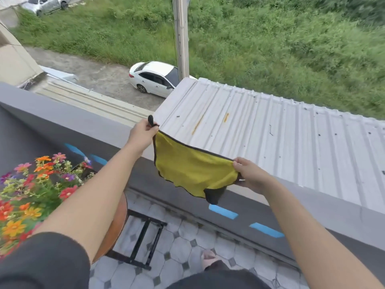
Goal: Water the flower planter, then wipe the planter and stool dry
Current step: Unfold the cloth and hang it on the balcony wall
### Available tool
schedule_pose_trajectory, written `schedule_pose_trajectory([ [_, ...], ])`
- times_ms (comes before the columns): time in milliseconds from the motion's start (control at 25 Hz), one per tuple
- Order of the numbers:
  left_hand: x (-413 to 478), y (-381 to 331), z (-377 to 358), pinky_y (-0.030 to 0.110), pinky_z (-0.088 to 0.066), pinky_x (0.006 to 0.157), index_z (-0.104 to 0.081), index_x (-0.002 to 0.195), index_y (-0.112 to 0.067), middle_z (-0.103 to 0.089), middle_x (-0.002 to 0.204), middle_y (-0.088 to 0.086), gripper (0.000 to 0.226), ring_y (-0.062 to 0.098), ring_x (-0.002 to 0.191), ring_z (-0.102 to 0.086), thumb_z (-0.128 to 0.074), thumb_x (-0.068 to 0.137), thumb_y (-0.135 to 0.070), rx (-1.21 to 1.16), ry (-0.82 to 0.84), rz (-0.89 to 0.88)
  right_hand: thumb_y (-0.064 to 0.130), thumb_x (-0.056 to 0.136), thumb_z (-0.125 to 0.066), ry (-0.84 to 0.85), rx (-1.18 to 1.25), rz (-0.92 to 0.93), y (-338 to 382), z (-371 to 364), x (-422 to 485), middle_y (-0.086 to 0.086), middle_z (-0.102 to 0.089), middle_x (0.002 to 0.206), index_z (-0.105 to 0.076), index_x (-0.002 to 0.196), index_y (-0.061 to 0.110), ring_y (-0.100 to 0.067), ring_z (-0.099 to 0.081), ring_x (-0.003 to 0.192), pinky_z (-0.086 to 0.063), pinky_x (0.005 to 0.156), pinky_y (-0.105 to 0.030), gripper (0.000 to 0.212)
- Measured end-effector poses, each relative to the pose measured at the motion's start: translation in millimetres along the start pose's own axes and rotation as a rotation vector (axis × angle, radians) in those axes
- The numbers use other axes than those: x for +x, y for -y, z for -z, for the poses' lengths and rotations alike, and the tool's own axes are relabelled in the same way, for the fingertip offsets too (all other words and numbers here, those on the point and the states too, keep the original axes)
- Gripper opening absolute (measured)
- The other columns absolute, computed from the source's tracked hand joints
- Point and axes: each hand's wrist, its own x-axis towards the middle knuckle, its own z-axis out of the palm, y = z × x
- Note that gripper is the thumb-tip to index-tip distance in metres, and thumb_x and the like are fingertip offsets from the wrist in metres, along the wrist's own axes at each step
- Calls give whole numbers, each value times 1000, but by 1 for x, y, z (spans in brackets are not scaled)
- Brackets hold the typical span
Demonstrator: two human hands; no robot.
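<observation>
A yellow cloth [191, 170] with black edging hangs spread over the grey balcony wall [87, 126]. My left hand [141, 133] pinches its upper left corner and my right hand [250, 176] grips its right edge. Colourful flowers of the planter [31, 192] fill the lower left, partly behind my left arm. Under them shows the round wooden seat of the stool [119, 222] with its black metal frame [145, 243]. The planter's pot itself is hidden.
Beyond the wall lie a corrugated metal roof [270, 130], a white car [154, 79], a concrete pole [181, 36] and grass. Blue tape strips [223, 211] mark the inner wall face. The balcony floor is patterned tile [183, 253]; a foot [208, 257] stands on it.
</observation>
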Motion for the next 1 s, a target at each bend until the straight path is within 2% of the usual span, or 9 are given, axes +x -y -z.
schedule_pose_trajectory([
  [160, 27, -5, -19, 25, -47, 61, -59, 110, -10, -61, 99, 3, 19, 18, 70, -62, -50, 94, -17, 163, -79, 0, 31, 99, -47, -112, -238, 196, 5, 15, 18, 0, -42, 87, -55, 105, 30, -14, -44, 72, -36, 61, -24, 11],
  [240, 38, -8, -32, 21, -49, 47, -54, 107, -10, -56, 91, 2, 13, 13, 55, -64, -47, 96, -13, 98, -71, 46, 36, 94, -57, -157, -407, 295, 8, 34, 30, 7, -47, 92, -57, 110, 29, -11, -50, 81, -34, 61, -22, 18],
  [360, 53, -7, -55, 21, -55, 52, -51, 102, -10, -54, 85, 3, 7, 5, 49, -64, -47, 96, -9, 66, -64, 55, 37, 92, -59, -283, -725, 373, 10, 52, 54, 4, -53, 96, -55, 116, 19, -17, -52, 89, -35, 68, -26, 30],
  [440, 57, -1, -70, 25, -55, 60, -52, 103, -9, -59, 96, 12, 9, 12, 60, -66, -47, 95, -8, 76, -91, 51, 34, 94, -56, -409, -882, 340, 5, 47, 68, 0, -52, 107, -51, 120, 15, -20, -52, 95, -38, 72, -32, 33],
  [520, 57, 14, -82, 32, -51, 79, -46, 124, -8, -52, 126, 17, 29, 22, 92, -65, -48, 95, -9, 186, -65, 34, 26, 95, -53, -498, -1013, 352, -3, 37, 81, -7, -54, 123, -48, 128, 12, -28, -53, 109, -41, 79, -38, 36],
  [640, 33, 43, -96, 39, -26, 110, -22, 146, -7, -24, 153, 13, 54, 26, 138, -30, -43, 98, -20, 457, 106, -117, 37, 100, -39, -289, -1116, 423, -18, 21, 89, -9, -35, 153, -37, 143, 10, -29, -35, 139, -28, 109, -41, 51],
  [720, 16, 60, -99, 41, -9, 116, -20, 149, -13, -15, 158, 2, 53, 20, 145, -11, -31, 101, -34, 681, 235, -260, 70, 87, -7, -92, -1182, 348, -27, 13, 84, -1, -13, 162, -20, 151, 17, -21, -15, 148, -13, 117, -40, 84],
  [800, 8, 71, -96, 41, 4, 115, -14, 150, -21, -5, 158, -7, 56, 12, 145, 3, -21, 100, -44, 882, 305, -318, 83, 64, 20, -76, -1210, 345, -35, 10, 80, 3, -5, 163, -9, 153, 22, -17, -7, 150, -7, 119, -40, 112],
  [1000, 18, 71, -84, 41, 12, 113, -1, 151, -25, 4, 158, -11, 58, 6, 143, 15, -12, 99, -48, 971, 385, -286, 82, 60, 28, -97, -1261, 379, -37, 11, 78, 7, 5, 161, 4, 153, 21, -13, -1, 150, -3, 119, -37, 114],
])
